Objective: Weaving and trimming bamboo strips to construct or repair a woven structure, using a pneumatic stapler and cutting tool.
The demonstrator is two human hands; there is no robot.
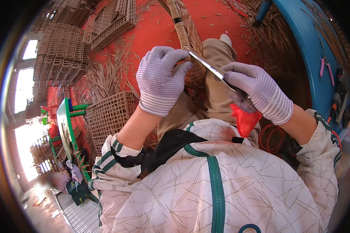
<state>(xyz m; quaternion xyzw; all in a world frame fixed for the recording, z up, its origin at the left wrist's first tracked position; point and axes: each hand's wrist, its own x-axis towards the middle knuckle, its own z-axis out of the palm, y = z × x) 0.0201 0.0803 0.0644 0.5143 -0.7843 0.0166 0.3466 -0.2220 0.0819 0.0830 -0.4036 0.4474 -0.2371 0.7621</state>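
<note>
A brown wicker basket (189,31) leans tilted against my legs, its thick wrapped rim running up toward the far edge. At that rim my left hand (161,79), in a striped grey-lilac knit glove, is closed with thumb and forefinger pinched. In the matching glove, my right hand (258,89) grips a long shiny metal blade (208,65). The blade slants to the upper left, and its tip meets the rim beside my left fingertips. A red cloth (245,120) hangs below my right hand; whether it is tied to the blade's handle is hidden.
Stacked woven lattice crates (62,54) stand at the far left, and another crate (111,116) is nearer. Loose cane strips (107,75) litter the red floor (217,23). To the right curves a blue table (305,42) with pink-handled scissors (326,70). A green stool (68,128) stands left.
</note>
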